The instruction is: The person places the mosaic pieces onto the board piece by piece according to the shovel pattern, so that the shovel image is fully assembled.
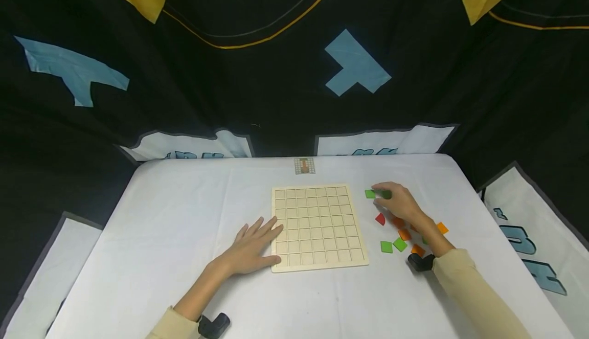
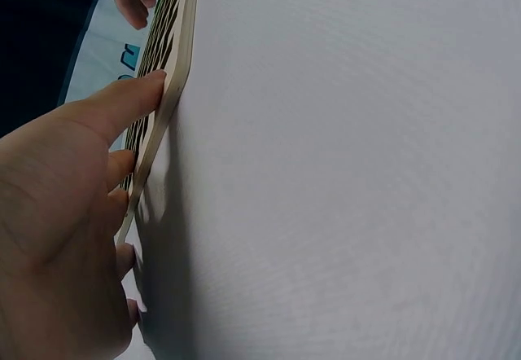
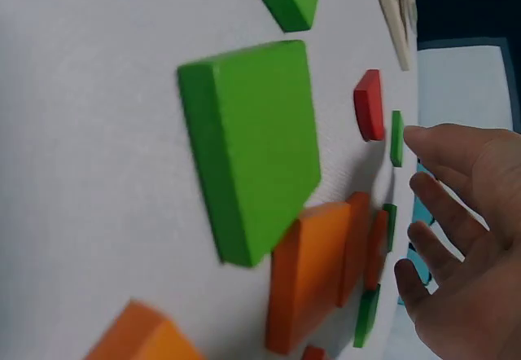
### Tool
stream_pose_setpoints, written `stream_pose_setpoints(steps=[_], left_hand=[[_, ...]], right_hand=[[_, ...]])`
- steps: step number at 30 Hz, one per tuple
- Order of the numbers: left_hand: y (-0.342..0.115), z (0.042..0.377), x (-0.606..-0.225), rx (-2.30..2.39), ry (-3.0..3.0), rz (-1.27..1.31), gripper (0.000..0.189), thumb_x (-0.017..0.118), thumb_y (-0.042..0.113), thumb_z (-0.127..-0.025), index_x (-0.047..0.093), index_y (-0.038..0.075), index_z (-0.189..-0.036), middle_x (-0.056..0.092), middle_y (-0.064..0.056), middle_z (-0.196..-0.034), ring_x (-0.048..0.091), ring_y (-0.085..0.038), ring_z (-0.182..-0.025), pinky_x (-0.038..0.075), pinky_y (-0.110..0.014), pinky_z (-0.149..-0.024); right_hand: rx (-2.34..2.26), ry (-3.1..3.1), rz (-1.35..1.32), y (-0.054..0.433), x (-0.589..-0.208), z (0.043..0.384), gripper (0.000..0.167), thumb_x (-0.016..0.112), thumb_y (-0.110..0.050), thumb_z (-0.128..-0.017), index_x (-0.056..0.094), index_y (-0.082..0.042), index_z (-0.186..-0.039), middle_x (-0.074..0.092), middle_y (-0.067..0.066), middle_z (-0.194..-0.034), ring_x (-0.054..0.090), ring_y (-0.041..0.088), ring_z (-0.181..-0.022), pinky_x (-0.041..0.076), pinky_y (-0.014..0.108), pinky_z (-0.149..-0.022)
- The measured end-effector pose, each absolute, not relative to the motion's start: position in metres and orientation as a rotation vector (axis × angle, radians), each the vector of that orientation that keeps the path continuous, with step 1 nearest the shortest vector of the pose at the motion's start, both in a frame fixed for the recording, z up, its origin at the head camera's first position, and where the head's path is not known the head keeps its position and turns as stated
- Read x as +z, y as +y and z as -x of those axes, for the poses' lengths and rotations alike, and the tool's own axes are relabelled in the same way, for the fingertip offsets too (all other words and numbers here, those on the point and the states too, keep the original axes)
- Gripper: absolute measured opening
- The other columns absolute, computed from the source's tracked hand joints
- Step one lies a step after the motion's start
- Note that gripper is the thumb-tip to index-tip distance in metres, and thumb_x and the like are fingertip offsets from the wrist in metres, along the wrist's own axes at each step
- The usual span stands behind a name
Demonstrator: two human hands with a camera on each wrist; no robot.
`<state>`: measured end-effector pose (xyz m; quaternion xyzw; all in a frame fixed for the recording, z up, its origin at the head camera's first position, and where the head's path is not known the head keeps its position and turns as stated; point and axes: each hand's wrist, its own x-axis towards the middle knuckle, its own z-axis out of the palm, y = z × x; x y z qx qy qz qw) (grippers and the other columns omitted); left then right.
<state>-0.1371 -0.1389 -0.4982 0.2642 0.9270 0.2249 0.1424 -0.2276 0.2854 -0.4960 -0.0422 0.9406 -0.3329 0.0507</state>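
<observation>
A square wooden grid board (image 1: pixel 317 226) lies on the white table. My left hand (image 1: pixel 250 247) rests at its left side with fingers spread, fingertips and thumb on the rim. In the left wrist view the thumb (image 2: pixel 134 103) touches the board's edge (image 2: pixel 183 67). Over the loose tiles to the board's right, my right hand (image 1: pixel 398 202) reaches forward with fingers slightly bent and nothing visibly held. Nearest its fingertips is a green tile (image 1: pixel 370 194); another green tile (image 1: pixel 386 194) shows beneath the fingers. A red rounded tile (image 1: pixel 380 219) lies closer to the board.
Orange tiles (image 1: pixel 404 234) and green tiles (image 1: pixel 386 247) lie scattered below the right hand and forearm. An orange tile (image 1: pixel 442 227) sits right of the forearm. A small patterned card (image 1: pixel 304 165) lies beyond the board. A dark curtain (image 1: pixel 276 98) hangs behind the table.
</observation>
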Motion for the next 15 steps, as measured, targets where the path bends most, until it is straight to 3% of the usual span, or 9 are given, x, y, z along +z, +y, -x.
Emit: stream_pose_setpoints(steps=[15], left_hand=[[-0.14,0.137,-0.499,0.618,2.677,-0.755,0.078,0.06,0.055,-0.094,0.036,0.016,-0.156,0.018,-0.008,-0.165,0.008,-0.039,-0.15,0.002,-0.065,-0.115]], right_hand=[[-0.926,2.917,0.19,0.276,-0.499,0.242,0.035,0.068,-0.005,-0.09,0.068,0.002,-0.125,0.059,0.024,-0.133,0.046,0.045,-0.13,0.033,0.06,-0.108]])
